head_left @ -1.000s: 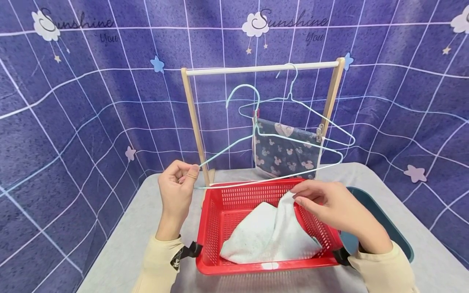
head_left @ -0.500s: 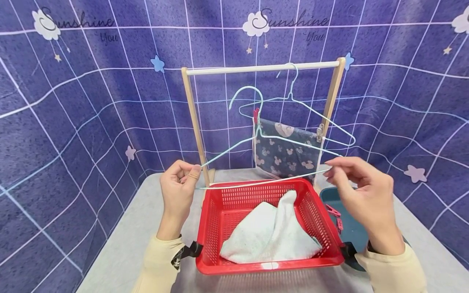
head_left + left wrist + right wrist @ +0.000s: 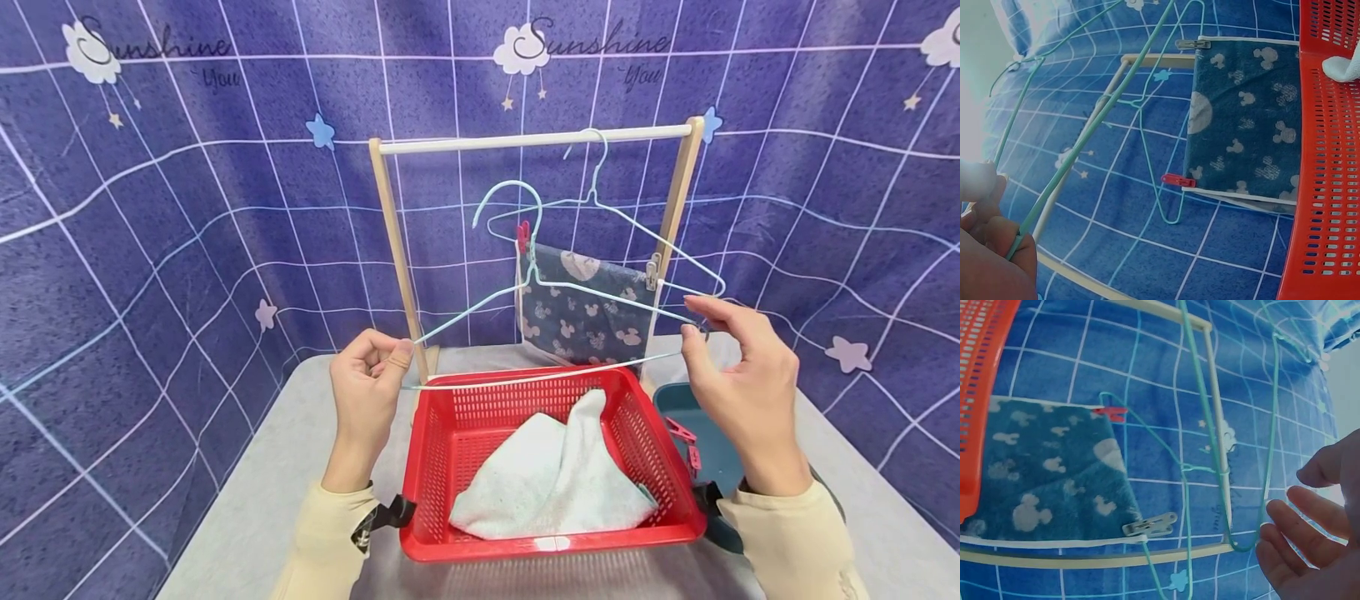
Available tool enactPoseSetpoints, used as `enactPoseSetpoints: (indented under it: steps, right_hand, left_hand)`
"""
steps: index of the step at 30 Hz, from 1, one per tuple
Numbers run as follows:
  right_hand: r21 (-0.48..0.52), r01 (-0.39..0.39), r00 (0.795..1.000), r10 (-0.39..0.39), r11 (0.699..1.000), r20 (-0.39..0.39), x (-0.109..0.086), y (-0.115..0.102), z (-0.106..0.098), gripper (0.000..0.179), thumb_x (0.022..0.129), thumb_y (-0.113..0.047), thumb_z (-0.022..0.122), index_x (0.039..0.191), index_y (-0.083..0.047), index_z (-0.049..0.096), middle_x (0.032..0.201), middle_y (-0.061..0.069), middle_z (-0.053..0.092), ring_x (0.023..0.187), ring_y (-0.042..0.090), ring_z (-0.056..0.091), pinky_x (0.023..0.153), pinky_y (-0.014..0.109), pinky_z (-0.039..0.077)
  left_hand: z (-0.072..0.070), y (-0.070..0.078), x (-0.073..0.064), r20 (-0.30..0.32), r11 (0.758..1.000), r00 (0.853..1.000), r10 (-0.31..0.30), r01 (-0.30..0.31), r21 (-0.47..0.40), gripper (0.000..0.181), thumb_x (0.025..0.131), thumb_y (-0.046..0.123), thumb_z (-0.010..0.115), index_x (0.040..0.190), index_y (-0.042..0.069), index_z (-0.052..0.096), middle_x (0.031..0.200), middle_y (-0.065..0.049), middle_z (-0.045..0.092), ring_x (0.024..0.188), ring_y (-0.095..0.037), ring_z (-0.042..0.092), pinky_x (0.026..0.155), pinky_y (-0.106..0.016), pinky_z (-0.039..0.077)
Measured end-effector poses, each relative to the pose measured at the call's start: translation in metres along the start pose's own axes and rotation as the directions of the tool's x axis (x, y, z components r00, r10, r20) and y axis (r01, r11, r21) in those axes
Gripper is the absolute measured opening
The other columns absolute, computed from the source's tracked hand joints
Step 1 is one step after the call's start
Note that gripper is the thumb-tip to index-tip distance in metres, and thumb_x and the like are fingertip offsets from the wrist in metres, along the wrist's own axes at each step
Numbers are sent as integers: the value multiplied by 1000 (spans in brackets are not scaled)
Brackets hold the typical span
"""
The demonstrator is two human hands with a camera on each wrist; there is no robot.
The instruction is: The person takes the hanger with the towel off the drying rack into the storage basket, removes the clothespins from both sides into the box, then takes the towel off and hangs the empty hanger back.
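Note:
A light-blue wire clothes hanger (image 3: 480,309) is held up in front of the rack, hook upward. My left hand (image 3: 367,383) pinches its left end between thumb and fingers; the left wrist view shows the hanger's wire (image 3: 1088,134) running out of that grip. My right hand (image 3: 742,375) is at the hanger's right end, thumb and fingers spread apart around the corner. In the right wrist view a gap shows between that thumb and the fingers (image 3: 1297,525), with the rounded end close by. Below, a white cloth (image 3: 555,483) lies crumpled in a red basket (image 3: 551,546).
Behind stands a rack with a white rail (image 3: 480,143). A second hanger (image 3: 652,237) hangs from it, carrying a dark blue patterned cloth (image 3: 588,329) by a red clip (image 3: 522,237) and a grey clip (image 3: 653,272). Pink clothespins (image 3: 693,458) lie in a teal tray (image 3: 720,442).
My right hand has risen from the white cloth to the hanger's right end, and its thumb and fingers have spread. The hanger has shifted slightly right and down. My left hand still pinches it.

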State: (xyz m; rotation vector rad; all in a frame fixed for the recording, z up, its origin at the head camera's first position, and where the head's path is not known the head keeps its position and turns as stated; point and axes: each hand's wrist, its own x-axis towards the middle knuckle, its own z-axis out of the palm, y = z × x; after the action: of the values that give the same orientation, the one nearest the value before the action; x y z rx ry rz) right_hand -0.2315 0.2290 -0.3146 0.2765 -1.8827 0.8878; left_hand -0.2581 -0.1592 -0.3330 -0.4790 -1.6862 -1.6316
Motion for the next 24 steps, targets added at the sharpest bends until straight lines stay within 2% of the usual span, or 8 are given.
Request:
enactPoseSetpoints:
  steps: [4, 9, 11, 14, 16, 18, 20, 24]
  right_hand:
    - [-43, 12, 998, -9, 999, 61, -1, 4, 4, 41, 90, -13, 75, 131, -20, 73, 125, 7, 72, 113, 23, 62, 97, 17, 39]
    - [-63, 23, 992, -16, 998, 122, -1, 6, 7, 45, 92, -15, 75, 137, -21, 69, 131, 9, 70, 122, 30, 62, 102, 49, 50]
    - [-67, 35, 990, -26, 997, 139, -2, 8, 8, 46, 93, -15, 75, 138, -22, 68, 132, 9, 69, 123, 30, 62, 101, 55, 50]
    - [-69, 57, 987, -46, 996, 155, -2, 9, 10, 45, 94, -13, 74, 138, -21, 68, 131, 7, 70, 122, 28, 63, 105, 35, 50]
    - [-67, 72, 985, -60, 995, 163, -3, 10, 11, 43, 94, -12, 74, 136, -19, 69, 130, 7, 70, 120, 28, 64, 104, 19, 44]
    - [-64, 82, 983, -70, 995, 168, -3, 11, 12, 39, 95, -12, 73, 134, -16, 70, 127, 7, 72, 118, 27, 65, 98, 8, 36]
    - [-64, 91, 982, -79, 994, 170, -4, 11, 13, 36, 95, -11, 72, 131, -15, 72, 123, 8, 73, 114, 27, 66, 93, 7, 36]
    - [-73, 107, 982, -94, 992, 166, -4, 12, 14, 31, 95, -9, 72, 126, -12, 74, 116, 9, 75, 104, 24, 67, 78, 12, 41]
  left_hand:
    - [1, 0, 0, 2, 1000, 1000, -3, 3, -4, 12, 93, -3, 72, 83, -7, 67, 57, 6, 39, 50, -6, 28, 43, -27, 19]
    - [2, -1, 0, 3, 1000, 1000, -1, 1, -5, 11, 92, -4, 72, 83, -7, 67, 57, 6, 38, 50, -6, 28, 43, -27, 19]
    - [3, 0, -1, 5, 1000, 1000, -6, 6, 0, 12, 92, -3, 72, 82, -6, 67, 57, 6, 38, 50, -5, 29, 43, -26, 19]
    - [4, 1, -2, 13, 1000, 1000, -11, 11, 3, 13, 93, -1, 73, 82, -5, 67, 57, 6, 37, 51, -5, 30, 43, -27, 20]
    - [5, 0, -3, 17, 1000, 1000, -10, 10, 4, 13, 93, -1, 73, 83, -5, 67, 58, 6, 37, 52, -5, 30, 44, -27, 20]
    - [5, 0, -4, 22, 1000, 1000, -7, 6, 5, 13, 93, -1, 73, 83, -5, 67, 58, 6, 37, 53, -5, 31, 44, -27, 21]
    - [5, 0, -4, 24, 1000, 1000, -4, 4, 7, 12, 93, -1, 73, 83, -5, 67, 58, 6, 38, 53, -5, 31, 44, -27, 21]
    - [6, 0, -4, 28, 1000, 1000, -3, 3, 13, 13, 93, 0, 73, 83, -4, 67, 58, 6, 38, 53, -5, 31, 44, -27, 21]
